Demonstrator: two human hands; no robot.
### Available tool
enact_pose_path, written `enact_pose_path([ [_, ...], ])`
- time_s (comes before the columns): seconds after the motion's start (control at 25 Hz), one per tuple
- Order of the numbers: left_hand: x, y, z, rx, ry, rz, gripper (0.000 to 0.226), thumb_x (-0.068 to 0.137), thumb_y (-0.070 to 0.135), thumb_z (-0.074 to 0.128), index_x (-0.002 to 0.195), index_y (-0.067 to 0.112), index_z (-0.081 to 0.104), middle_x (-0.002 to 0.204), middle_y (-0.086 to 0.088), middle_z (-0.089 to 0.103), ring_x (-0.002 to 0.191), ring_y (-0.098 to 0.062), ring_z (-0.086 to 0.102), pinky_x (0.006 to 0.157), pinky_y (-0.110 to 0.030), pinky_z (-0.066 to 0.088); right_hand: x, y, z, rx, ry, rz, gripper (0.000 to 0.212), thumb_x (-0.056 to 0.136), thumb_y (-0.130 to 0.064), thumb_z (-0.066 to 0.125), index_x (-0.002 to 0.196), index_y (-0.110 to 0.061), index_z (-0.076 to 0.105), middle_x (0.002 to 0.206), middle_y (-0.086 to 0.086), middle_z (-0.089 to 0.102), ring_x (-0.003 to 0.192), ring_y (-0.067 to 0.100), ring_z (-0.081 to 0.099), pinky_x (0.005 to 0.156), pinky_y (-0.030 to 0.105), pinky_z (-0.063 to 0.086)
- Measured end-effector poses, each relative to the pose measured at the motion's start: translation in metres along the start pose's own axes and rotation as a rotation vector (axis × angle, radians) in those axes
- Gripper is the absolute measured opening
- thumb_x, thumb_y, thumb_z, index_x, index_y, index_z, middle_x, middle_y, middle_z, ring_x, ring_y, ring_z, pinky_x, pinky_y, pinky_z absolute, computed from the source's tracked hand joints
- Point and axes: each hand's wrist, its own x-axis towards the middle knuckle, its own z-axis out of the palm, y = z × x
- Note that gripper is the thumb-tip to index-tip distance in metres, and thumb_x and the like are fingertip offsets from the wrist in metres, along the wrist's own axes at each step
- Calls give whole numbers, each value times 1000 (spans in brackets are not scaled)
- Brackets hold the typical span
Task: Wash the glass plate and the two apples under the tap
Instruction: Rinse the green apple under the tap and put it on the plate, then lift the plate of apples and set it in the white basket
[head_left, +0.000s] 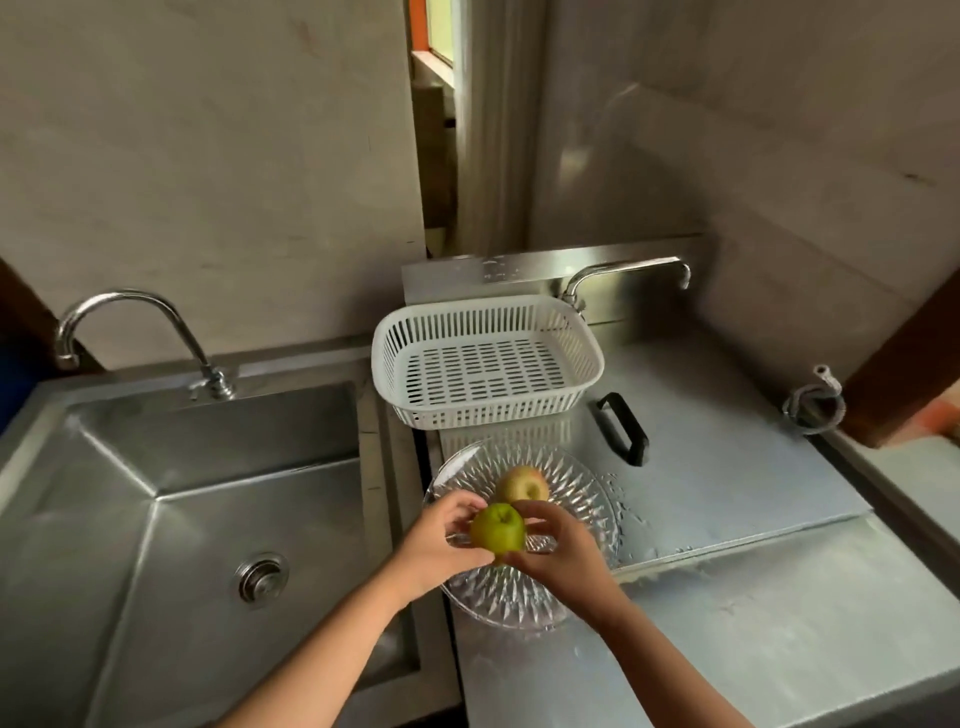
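Holding the green apple (497, 527) between them, the left hand (439, 540) and right hand (558, 553) each keep their grip clamped on it, just above the near part of the glass plate (582, 483). The plate sits on the steel counter (753, 623) and carries 1 reddish-yellow apple (523, 483) near its middle. Behind it, the white plastic basket (488, 358) holds nothing. Left of the plate, the sink (156, 493) is dry-looking, with its tap (130, 322) at the back. No readable writing shows on anything.
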Motion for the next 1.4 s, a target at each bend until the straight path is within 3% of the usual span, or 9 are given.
enact_pose_path([
  [0.24, 12, -10, 13, 58, -15, -43, 47, 64, 5, 74, 94, 34, 53, 108, 15, 58, 102, 3, 54, 71, -5, 47, 2, 15, 0, 18, -1, 19, 53, 65, -15, 81, 113, -19, 59, 111, -3, 62, 96, 3, 59, 64, 6, 51],
  [0.48, 22, -17, 19, 66, -51, -55, 49, 66, 7, 74, 93, 40, 52, 106, 20, 55, 100, 7, 51, 73, -4, 44, 5, 25, -1, 10, 19, 55, 54, 63, -15, 82, 113, -19, 59, 100, -15, 59, 92, 4, 61, 66, 5, 48],
  [0.6, 23, -20, 16, 61, -66, -53, 48, 67, 9, 75, 100, 37, 54, 112, 14, 58, 108, -3, 55, 90, -15, 44, 4, 26, 1, 30, 11, 47, 55, 63, -14, 82, 111, -21, 56, 100, -20, 57, 89, -3, 58, 68, 2, 47],
  [0.68, 22, -23, 15, 63, -38, -53, 48, 68, 9, 75, 107, 29, 56, 119, 4, 59, 113, -11, 55, 100, -27, 44, 4, 30, -1, 58, -12, 49, 57, 62, -15, 83, 111, -24, 54, 101, -19, 59, 93, 0, 61, 76, 7, 49],
  [0.8, 18, -25, 15, 65, -4, -70, 51, 69, 8, 75, 112, 27, 55, 122, -2, 59, 114, -16, 55, 102, -33, 44, 3, 37, -5, 136, -43, 75, 55, 65, -9, 77, 110, -30, 52, 106, -13, 64, 98, 6, 64, 88, 23, 53],
  [1.0, 14, -23, 8, 76, -3, -107, 59, 70, 4, 74, 122, 21, 52, 118, 3, 57, 106, -9, 56, 81, -9, 43, 7, 48, -22, 179, 135, 137, 37, 73, 3, 56, 105, -16, 63, 99, -1, 69, 88, 17, 68, 77, 37, 60],
  [1.12, 11, -21, -1, 77, 8, -115, 62, 71, 1, 73, 127, 15, 50, 118, 2, 57, 106, -9, 56, 76, -7, 45, 13, 49, -38, 104, 315, 175, 28, 78, 1, 56, 100, -13, 67, 97, 4, 70, 79, 18, 66, 76, 41, 59],
  [1.24, 12, -22, -13, 69, 13, -127, 60, 76, 0, 68, 131, 13, 48, 120, 2, 57, 108, -8, 56, 81, -9, 45, 17, 52, -48, -97, 427, 205, 30, 80, -9, 61, 109, -13, 64, 110, 9, 62, 88, 20, 61, 83, 40, 54],
  [1.4, 17, -28, -29, 111, 286, -147, 43, 84, -3, 55, 126, 5, 52, 123, -10, 60, 118, -24, 56, 95, -26, 43, 19, 56, -53, -197, 337, 333, 48, 80, -13, 61, 127, -7, 52, 122, 19, 52, 109, 35, 55, 99, 46, 46],
])
